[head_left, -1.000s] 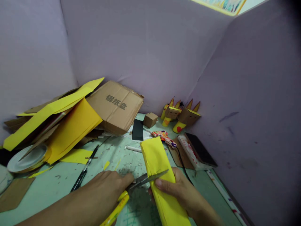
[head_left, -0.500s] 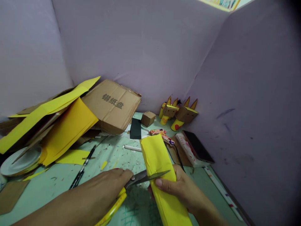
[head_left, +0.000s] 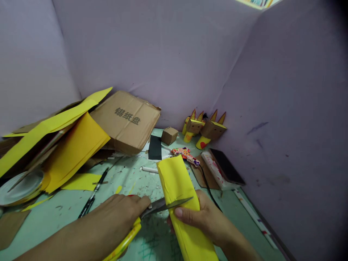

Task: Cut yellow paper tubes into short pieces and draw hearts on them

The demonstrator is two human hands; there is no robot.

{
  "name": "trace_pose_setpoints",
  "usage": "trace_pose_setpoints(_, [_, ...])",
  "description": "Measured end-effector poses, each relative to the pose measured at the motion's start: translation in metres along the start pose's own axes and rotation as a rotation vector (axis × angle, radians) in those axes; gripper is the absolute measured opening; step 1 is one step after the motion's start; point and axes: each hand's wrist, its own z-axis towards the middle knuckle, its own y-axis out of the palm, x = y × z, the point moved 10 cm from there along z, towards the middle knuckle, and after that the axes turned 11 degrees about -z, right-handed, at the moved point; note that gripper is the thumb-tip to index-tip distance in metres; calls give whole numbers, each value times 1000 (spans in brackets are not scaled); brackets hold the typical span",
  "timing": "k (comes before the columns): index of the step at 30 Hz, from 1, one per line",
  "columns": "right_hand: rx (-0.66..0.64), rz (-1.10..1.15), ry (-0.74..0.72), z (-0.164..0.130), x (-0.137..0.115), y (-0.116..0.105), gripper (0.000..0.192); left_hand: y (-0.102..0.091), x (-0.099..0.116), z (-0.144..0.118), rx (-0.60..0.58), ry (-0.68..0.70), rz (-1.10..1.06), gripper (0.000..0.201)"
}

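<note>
Yellow folded paper (head_left: 179, 188) looks light and floppy, best gripped near the cut. Right hand (head_left: 206, 217) pinches it there; left hand (head_left: 119, 214) is closed around the scissors (head_left: 160, 206), blades biting its edge.

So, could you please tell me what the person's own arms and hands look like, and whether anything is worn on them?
Both are bare. The left hand and its forearm show no sleeve, glove, watch or bracelet in view. The right hand is likewise without glove or ring, and its wrist is bare to the frame's edge. The thumbnail there is short and unpainted. No markings show on either.
</note>
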Motion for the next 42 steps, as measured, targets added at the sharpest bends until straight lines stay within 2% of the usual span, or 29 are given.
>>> trace_pose_setpoints(10, [25,-3,11,-1,-2,-3,40,1,15,-1,-36,-2,82,28])
trace_pose_setpoints(16, [20,-14,-14,-2,-5,-4,40,4,11,2,-35,6,85,25])
trace_pose_setpoints(23, [-31,-32,-44,-5,-9,5,38,11,8,-1,-76,6,32,29])
trace_pose_setpoints(33, [-25,-1,-42,-4,-11,10,38,11,9,4,-47,3,197,27])
trace_pose_setpoints(42, [1,3,27,-2,-1,7,42,8,18,0,-51,-15,233,27])
